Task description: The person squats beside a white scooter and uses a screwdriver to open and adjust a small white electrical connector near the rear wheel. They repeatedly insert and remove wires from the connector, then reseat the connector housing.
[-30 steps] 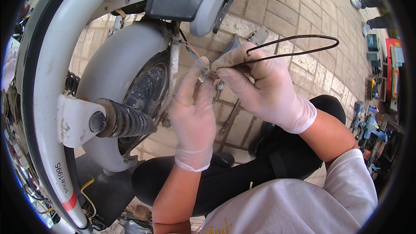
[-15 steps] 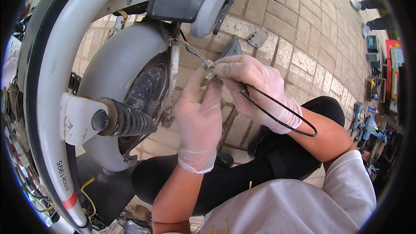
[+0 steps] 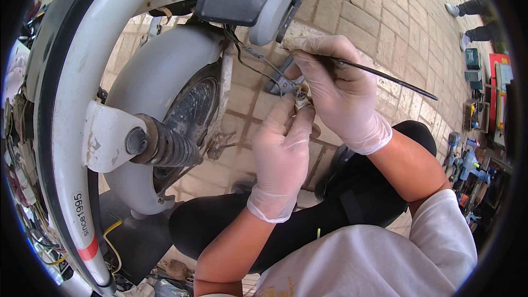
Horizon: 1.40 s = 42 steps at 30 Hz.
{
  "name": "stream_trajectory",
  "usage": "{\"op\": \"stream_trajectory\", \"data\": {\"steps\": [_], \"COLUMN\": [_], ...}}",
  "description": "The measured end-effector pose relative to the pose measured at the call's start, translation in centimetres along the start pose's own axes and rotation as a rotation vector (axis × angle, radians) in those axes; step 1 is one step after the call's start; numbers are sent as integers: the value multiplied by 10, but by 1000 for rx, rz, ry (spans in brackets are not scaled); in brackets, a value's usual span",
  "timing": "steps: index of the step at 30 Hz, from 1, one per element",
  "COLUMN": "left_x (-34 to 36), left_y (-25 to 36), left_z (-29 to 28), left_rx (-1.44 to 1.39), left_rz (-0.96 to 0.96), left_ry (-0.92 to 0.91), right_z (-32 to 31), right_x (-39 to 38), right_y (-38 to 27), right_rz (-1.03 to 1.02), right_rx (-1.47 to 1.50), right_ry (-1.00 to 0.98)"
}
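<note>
The left hand pinched a pale connector, seemingly steadying its wires; the right hand gripped a black cable.

The gloved left hand pinches just beside the gloved, curled right hand.

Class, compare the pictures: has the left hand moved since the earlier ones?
Yes: the left hand has moved rightward in the picture, farther from the dark shock absorber.
</note>
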<state>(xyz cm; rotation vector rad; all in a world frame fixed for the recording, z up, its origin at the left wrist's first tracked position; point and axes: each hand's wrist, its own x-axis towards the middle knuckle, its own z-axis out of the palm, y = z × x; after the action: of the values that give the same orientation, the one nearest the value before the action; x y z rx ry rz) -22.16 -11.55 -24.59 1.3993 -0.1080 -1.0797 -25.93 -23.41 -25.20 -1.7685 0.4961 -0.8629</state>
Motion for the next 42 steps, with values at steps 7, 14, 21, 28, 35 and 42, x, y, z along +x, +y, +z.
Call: {"op": "stream_trajectory", "data": {"steps": [7, 14, 21, 28, 35, 42], "left_x": [10, 15, 27, 42, 45, 37], "left_y": [7, 4, -5, -6, 1, -11], "left_z": [-25, -26, -18, -24, -22, -16], "left_rx": [-245, -157, 363, 863, 916, 961], "left_rz": [131, 209, 352, 535, 559, 460], "left_ry": [-71, -78, 146, 82, 50, 274], "right_z": [-12, -28, -31, -35, -34, -36], "right_x": [15, 11, 17, 27, 24, 13], "right_y": [-19, -14, -16, -14, 7, 81], "right_rz": [480, 467, 137, 109, 79, 430], "right_rx": [356, 216, -212, -382, -328, 37], "right_ry": [60, -244, -457, -542, -479, -401]}}
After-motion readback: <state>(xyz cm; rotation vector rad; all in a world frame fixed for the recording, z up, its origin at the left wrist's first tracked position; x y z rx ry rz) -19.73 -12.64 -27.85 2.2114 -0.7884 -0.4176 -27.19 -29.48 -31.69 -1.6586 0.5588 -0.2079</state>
